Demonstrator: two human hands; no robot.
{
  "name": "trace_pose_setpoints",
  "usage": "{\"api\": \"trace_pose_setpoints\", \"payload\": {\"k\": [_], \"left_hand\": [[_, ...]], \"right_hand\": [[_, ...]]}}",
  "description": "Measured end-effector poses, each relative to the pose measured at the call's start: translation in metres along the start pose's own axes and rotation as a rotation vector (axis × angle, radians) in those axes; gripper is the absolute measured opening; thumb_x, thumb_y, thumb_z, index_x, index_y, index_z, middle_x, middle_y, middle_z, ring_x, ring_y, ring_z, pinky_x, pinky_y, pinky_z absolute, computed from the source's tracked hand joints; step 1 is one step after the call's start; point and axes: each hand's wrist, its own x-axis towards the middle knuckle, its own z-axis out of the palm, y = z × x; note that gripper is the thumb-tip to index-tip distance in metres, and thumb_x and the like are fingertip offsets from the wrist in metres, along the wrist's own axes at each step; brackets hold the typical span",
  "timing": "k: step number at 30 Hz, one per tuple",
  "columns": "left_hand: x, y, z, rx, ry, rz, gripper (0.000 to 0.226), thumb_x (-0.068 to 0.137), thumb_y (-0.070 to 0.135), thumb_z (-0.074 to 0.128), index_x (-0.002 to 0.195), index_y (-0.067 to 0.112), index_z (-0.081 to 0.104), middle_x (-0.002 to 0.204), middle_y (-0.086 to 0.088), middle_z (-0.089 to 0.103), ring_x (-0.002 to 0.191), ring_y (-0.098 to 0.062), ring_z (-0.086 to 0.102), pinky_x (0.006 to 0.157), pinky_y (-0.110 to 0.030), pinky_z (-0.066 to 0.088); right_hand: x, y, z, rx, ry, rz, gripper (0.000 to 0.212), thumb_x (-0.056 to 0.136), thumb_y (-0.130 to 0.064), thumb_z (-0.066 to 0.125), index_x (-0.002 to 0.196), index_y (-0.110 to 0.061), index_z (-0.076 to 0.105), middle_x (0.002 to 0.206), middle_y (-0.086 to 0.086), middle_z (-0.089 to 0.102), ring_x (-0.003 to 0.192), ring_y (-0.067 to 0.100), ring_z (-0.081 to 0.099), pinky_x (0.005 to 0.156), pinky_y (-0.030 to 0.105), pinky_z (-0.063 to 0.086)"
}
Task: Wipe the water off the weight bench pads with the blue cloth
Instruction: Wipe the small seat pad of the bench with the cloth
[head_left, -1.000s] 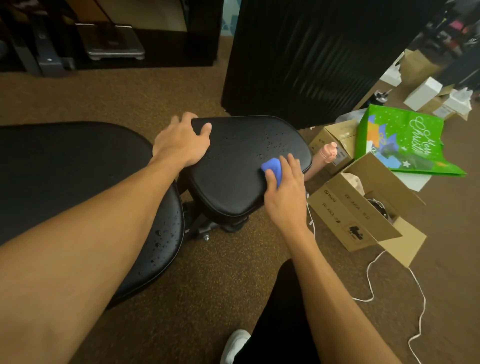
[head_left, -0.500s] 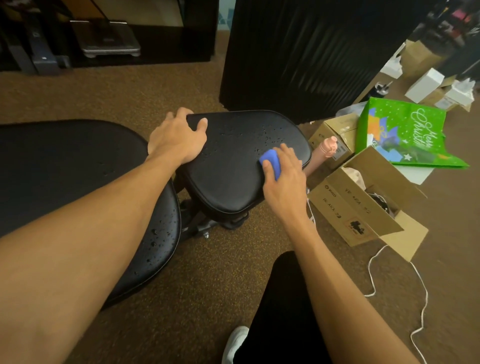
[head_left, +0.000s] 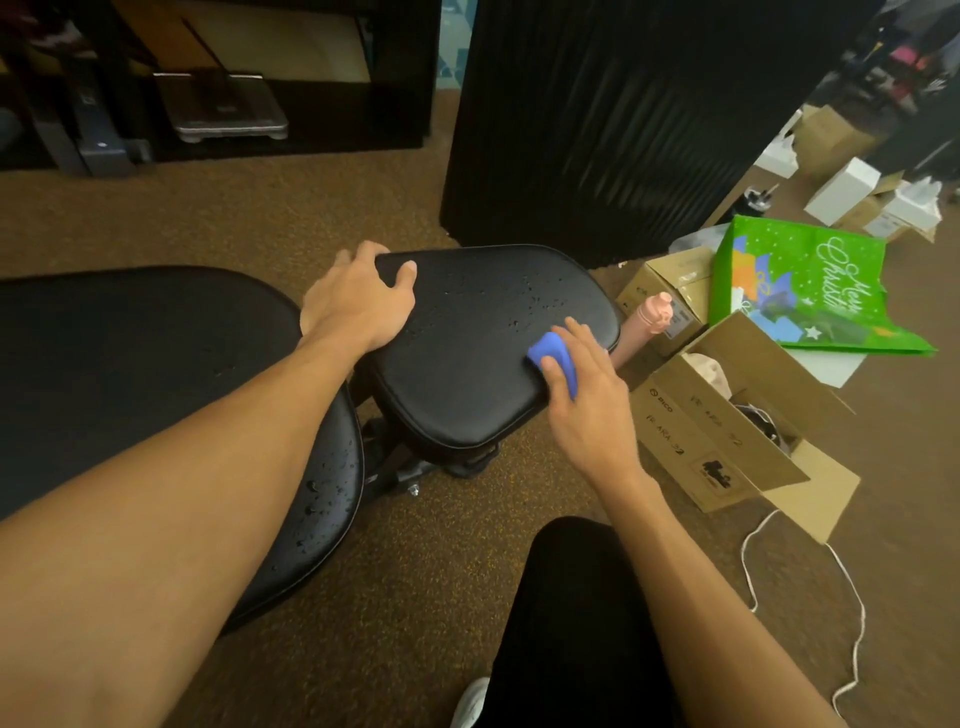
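Close to us, the long pad (head_left: 156, 364) has water drops along its edge, well left of our grip and not wiped yet. Our right hand (head_left: 587, 410) holds the blue cloth (head_left: 553, 358) between thumb and fingers and presses it on the small pad (head_left: 467, 384). Across from it, our left hand (head_left: 358, 301) grips the pad's far left edge. Just past the cloth, more drops (head_left: 519, 301) shine. We think we are mid-wipe, so next we push the cloth away and left over them.

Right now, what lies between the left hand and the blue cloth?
In the head view, only bare black seat pad dotted with water droplets lies between the left hand and the blue cloth, which the right hand holds.
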Motion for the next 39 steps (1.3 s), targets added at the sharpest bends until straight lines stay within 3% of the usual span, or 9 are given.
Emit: {"api": "trace_pose_setpoints", "payload": {"k": [6,8,12,17,23,25,28,35,39], "left_hand": [[-0.001,0.001,-0.001,0.005,-0.006,-0.007,0.060,0.107,0.067,0.039,0.157,0.033,0.043,0.152,-0.008,0.051,0.136,-0.037,0.054,0.108,-0.049,0.042],[0.000,0.001,0.000,0.009,-0.007,-0.011,0.060,0.107,0.067,0.039,0.157,0.033,0.043,0.151,-0.008,0.051,0.136,-0.036,0.054,0.108,-0.050,0.043],[0.001,0.001,0.000,0.014,-0.002,-0.008,0.060,0.107,0.067,0.039,0.157,0.033,0.043,0.150,-0.009,0.052,0.135,-0.036,0.054,0.107,-0.050,0.043],[0.002,0.000,0.001,0.008,0.002,-0.006,0.061,0.106,0.068,0.039,0.156,0.033,0.044,0.150,-0.009,0.053,0.136,-0.037,0.054,0.109,-0.051,0.042],[0.001,0.000,0.001,0.007,0.007,-0.009,0.061,0.107,0.068,0.039,0.156,0.032,0.044,0.150,-0.010,0.052,0.136,-0.037,0.054,0.110,-0.051,0.042],[0.001,0.000,0.001,0.008,0.009,-0.007,0.061,0.107,0.067,0.039,0.157,0.032,0.044,0.150,-0.010,0.052,0.136,-0.036,0.054,0.109,-0.051,0.042],[0.002,-0.001,0.001,0.001,0.008,-0.002,0.060,0.107,0.067,0.039,0.156,0.032,0.044,0.149,-0.009,0.053,0.136,-0.036,0.054,0.108,-0.051,0.042],[0.002,-0.001,0.002,0.001,0.010,-0.002,0.060,0.107,0.067,0.039,0.156,0.032,0.044,0.151,-0.008,0.052,0.137,-0.035,0.054,0.109,-0.050,0.042],[0.002,-0.001,0.002,0.006,0.008,0.000,0.060,0.107,0.067,0.039,0.155,0.033,0.044,0.152,-0.008,0.052,0.137,-0.035,0.054,0.108,-0.050,0.042]], "right_hand": [[0.044,0.009,0.005,0.017,0.084,0.168,0.049,0.112,-0.032,0.047,0.157,-0.012,0.046,0.170,0.006,0.034,0.161,0.024,0.019,0.130,0.045,0.011],[0.041,0.005,0.006,0.010,0.062,0.098,0.050,0.111,-0.033,0.049,0.156,-0.012,0.047,0.168,0.006,0.036,0.160,0.023,0.022,0.131,0.046,0.013],[0.013,0.024,-0.008,0.024,0.016,-0.048,0.048,0.111,-0.036,0.051,0.155,-0.017,0.048,0.166,-0.001,0.040,0.158,0.015,0.027,0.127,0.034,0.020],[0.063,0.031,-0.007,0.077,0.084,0.194,0.048,0.111,-0.034,0.049,0.154,-0.013,0.049,0.168,0.007,0.036,0.159,0.027,0.026,0.128,0.043,0.020],[0.035,0.036,-0.014,0.037,0.034,-0.027,0.045,0.110,-0.032,0.052,0.152,-0.016,0.051,0.163,0.003,0.046,0.154,0.021,0.035,0.126,0.038,0.026],[0.043,0.045,-0.017,0.056,0.061,0.036,0.045,0.110,-0.033,0.051,0.152,-0.017,0.052,0.163,0.003,0.046,0.153,0.025,0.037,0.126,0.045,0.030],[0.079,0.041,-0.013,0.055,0.054,0.166,0.049,0.111,-0.032,0.049,0.155,-0.012,0.047,0.166,0.007,0.041,0.156,0.028,0.031,0.129,0.046,0.024],[0.056,0.051,-0.024,-0.016,-0.050,-0.089,0.046,0.110,-0.037,0.052,0.152,-0.020,0.053,0.161,0.000,0.049,0.152,0.019,0.039,0.126,0.037,0.028],[0.088,0.049,-0.020,0.027,-0.003,0.107,0.050,0.110,-0.034,0.050,0.156,-0.013,0.046,0.159,0.007,0.049,0.150,0.026,0.041,0.124,0.039,0.030]]}}
